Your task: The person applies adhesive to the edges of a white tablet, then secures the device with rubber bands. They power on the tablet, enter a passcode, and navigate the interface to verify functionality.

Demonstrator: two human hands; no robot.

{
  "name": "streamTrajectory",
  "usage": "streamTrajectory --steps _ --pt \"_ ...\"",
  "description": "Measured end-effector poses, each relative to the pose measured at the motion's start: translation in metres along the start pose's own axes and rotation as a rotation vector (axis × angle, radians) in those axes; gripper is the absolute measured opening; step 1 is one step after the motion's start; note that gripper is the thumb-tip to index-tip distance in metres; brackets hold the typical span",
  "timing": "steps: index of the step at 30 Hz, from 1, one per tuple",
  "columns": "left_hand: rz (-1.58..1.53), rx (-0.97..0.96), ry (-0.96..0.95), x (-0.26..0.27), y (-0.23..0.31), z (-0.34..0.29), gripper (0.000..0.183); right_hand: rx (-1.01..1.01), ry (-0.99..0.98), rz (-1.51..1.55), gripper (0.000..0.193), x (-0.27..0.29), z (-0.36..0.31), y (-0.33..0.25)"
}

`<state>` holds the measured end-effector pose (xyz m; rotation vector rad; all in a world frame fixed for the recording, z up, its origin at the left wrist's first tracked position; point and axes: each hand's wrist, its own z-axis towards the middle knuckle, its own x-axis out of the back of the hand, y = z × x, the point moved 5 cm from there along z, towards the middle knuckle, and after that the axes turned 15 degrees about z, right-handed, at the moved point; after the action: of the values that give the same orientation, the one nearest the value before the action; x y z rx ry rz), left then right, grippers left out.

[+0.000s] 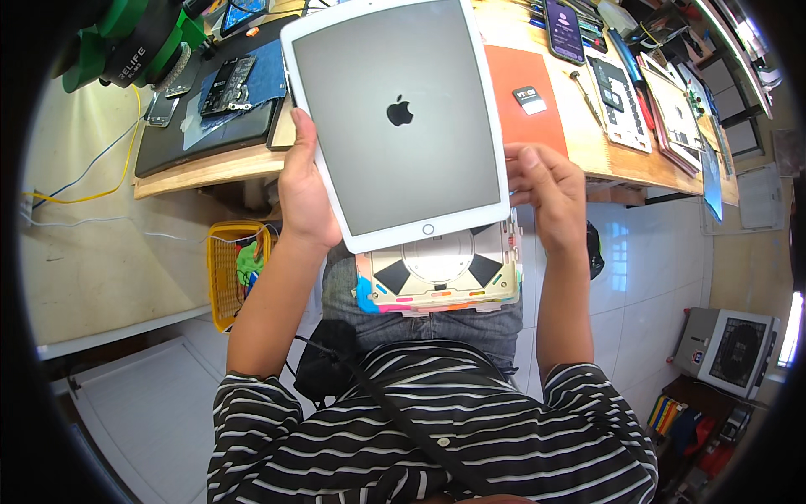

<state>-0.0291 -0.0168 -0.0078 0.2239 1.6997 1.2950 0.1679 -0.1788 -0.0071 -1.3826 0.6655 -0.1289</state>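
A white-framed tablet (420, 168) is held up in front of me, its grey screen lit with a dark logo in the middle. My left hand (306, 189) grips its left edge, thumb along the front border and the other fingers hidden behind. Beside the tablet's lower right edge is my right hand (550, 189), its fingers loosely bent and apart; whether the fingertips touch the edge is hard to make out. Under the tablet, a cream tablet case (437, 281) with a round centre, black patches and colourful edges rests on my lap, partly covered.
On the wooden bench lie a phone (564, 32), an orange mat (525, 71) with a small black-and-white card (529, 100), and a white opened device part (620, 102). A green-and-black apparatus (126, 50) stands at the far left. Below sits a yellow basket (220, 281).
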Motion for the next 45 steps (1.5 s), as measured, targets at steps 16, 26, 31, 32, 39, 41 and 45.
streamTrajectory --steps 16,26,31,32,39,41,45 --pt "-0.028 -0.068 0.08 0.022 0.018 -0.002 0.061 -0.075 -0.048 -0.147 0.029 -0.009 -0.002 -0.015" --pt "0.049 -0.11 0.164 0.013 0.017 -0.002 0.063 -0.109 -0.109 -0.159 0.021 -0.022 -0.008 -0.008" --pt "0.159 -0.193 0.163 0.005 0.027 0.001 0.063 -0.091 -0.196 -0.163 0.019 -0.01 -0.005 -0.012" --pt "0.173 -0.205 0.167 0.003 0.029 0.002 0.064 -0.072 -0.223 -0.198 0.02 -0.004 -0.002 -0.015" --pt "0.283 -0.237 0.179 -0.005 0.028 0.004 0.064 0.178 0.204 -0.764 0.038 0.057 0.058 -0.04" --pt "0.314 -0.227 0.166 -0.005 0.023 0.007 0.064 0.204 0.244 -0.951 0.041 0.055 0.068 -0.046" --pt "0.324 -0.225 0.158 -0.014 0.021 0.013 0.064 0.266 0.101 -1.106 0.048 0.064 0.09 -0.035"
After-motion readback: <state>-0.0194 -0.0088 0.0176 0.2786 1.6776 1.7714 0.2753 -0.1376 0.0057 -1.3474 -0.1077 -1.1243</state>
